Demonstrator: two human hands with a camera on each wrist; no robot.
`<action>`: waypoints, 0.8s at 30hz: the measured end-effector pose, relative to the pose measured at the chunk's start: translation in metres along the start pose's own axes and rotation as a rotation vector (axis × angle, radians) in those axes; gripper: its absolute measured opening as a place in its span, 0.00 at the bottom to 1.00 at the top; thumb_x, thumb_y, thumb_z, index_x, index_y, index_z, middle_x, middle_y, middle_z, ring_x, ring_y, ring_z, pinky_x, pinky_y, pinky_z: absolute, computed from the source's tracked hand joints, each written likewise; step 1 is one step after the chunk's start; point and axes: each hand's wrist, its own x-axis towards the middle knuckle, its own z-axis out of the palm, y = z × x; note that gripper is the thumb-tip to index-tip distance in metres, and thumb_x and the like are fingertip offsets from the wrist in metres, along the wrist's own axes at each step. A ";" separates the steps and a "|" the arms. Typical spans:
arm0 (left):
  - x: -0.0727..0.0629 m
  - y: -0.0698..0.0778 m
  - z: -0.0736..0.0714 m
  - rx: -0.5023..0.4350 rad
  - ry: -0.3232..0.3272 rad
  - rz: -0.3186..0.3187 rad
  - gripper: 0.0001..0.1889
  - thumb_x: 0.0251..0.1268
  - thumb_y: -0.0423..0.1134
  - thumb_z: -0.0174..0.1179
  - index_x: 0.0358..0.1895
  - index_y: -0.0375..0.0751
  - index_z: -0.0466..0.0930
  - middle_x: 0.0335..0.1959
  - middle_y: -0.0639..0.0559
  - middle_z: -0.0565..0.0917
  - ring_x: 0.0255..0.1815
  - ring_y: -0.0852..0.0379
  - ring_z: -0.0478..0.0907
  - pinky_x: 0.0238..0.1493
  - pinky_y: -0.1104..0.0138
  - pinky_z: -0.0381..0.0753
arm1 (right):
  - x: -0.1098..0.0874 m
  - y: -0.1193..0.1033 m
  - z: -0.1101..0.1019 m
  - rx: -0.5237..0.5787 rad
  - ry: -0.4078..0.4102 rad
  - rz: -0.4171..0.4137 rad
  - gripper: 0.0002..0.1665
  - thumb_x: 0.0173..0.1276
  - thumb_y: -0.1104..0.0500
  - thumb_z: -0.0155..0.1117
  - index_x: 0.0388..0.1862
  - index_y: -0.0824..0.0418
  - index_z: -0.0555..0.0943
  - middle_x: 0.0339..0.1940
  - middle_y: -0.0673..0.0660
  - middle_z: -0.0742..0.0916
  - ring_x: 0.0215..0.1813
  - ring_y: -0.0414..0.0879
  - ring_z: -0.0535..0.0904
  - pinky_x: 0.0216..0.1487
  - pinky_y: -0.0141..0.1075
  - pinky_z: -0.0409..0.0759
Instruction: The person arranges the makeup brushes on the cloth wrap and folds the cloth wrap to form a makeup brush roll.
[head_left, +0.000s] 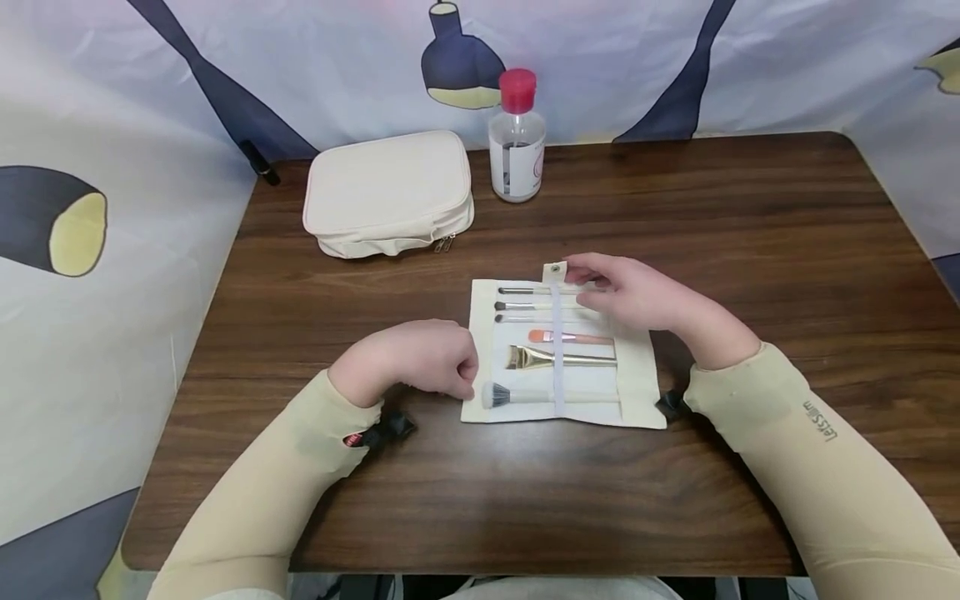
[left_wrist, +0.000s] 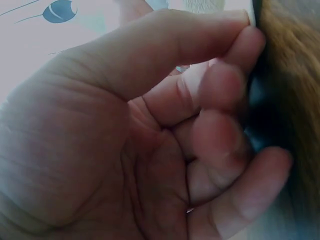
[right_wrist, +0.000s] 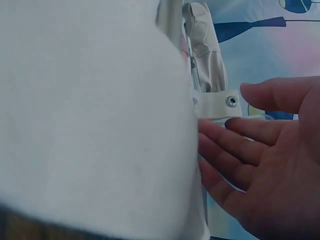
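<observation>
A cream makeup brush case [head_left: 639, 383] lies unfolded on the table, with several brushes lined up under a clear strap [head_left: 557, 358]. Among them are a wide gold flat brush [head_left: 528, 357], an orange one [head_left: 542, 336] and a fluffy grey-tipped one [head_left: 498, 395]. My left hand [head_left: 431, 358] pinches the case's left edge between thumb and index finger, its other fingers curled. Over the upper right of the case is my right hand [head_left: 633, 292], by the snap tab [head_left: 555, 271]. In the right wrist view its fingers touch the case's edge [right_wrist: 170, 150], the thumb apart.
A cream zippered pouch [head_left: 390, 187] rests at the back left of the wooden table [head_left: 750, 208]. Beside it stands a clear bottle with a red cap [head_left: 517, 137]. A small black object [head_left: 259, 163] is at the far left corner, near the patterned cloth backdrop.
</observation>
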 end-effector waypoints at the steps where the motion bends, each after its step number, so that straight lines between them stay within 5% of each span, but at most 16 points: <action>1: -0.001 0.000 0.000 -0.003 -0.003 -0.001 0.22 0.56 0.40 0.68 0.10 0.55 0.67 0.08 0.66 0.63 0.15 0.65 0.61 0.21 0.69 0.56 | 0.001 0.000 0.000 -0.002 -0.001 -0.008 0.33 0.77 0.63 0.59 0.78 0.65 0.65 0.68 0.63 0.81 0.71 0.57 0.74 0.74 0.57 0.69; 9: 0.000 -0.001 0.000 -0.107 -0.056 0.005 0.21 0.65 0.43 0.69 0.13 0.49 0.77 0.09 0.62 0.78 0.16 0.65 0.76 0.28 0.71 0.73 | 0.001 -0.001 -0.001 -0.007 -0.043 -0.029 0.37 0.76 0.62 0.60 0.81 0.59 0.62 0.72 0.56 0.79 0.77 0.52 0.69 0.78 0.55 0.63; 16: 0.002 -0.006 0.002 -0.197 -0.053 0.007 0.20 0.67 0.43 0.69 0.15 0.47 0.79 0.12 0.59 0.81 0.17 0.63 0.78 0.31 0.69 0.76 | -0.006 -0.005 -0.005 -0.055 -0.018 -0.033 0.33 0.78 0.60 0.59 0.79 0.59 0.66 0.73 0.58 0.78 0.77 0.55 0.69 0.76 0.58 0.64; 20: -0.001 -0.010 0.010 -0.230 -0.037 0.010 0.20 0.68 0.43 0.68 0.16 0.48 0.77 0.12 0.60 0.80 0.17 0.63 0.77 0.31 0.70 0.75 | -0.027 -0.004 -0.004 -0.136 0.012 -0.058 0.24 0.76 0.59 0.62 0.68 0.61 0.75 0.64 0.59 0.82 0.67 0.55 0.77 0.69 0.57 0.74; 24: -0.011 -0.008 0.016 -0.172 0.073 0.019 0.15 0.69 0.45 0.67 0.23 0.52 0.75 0.16 0.63 0.76 0.20 0.65 0.73 0.29 0.69 0.71 | -0.057 -0.003 -0.001 -0.305 0.043 -0.106 0.14 0.72 0.59 0.69 0.55 0.58 0.82 0.50 0.54 0.85 0.54 0.48 0.81 0.57 0.50 0.81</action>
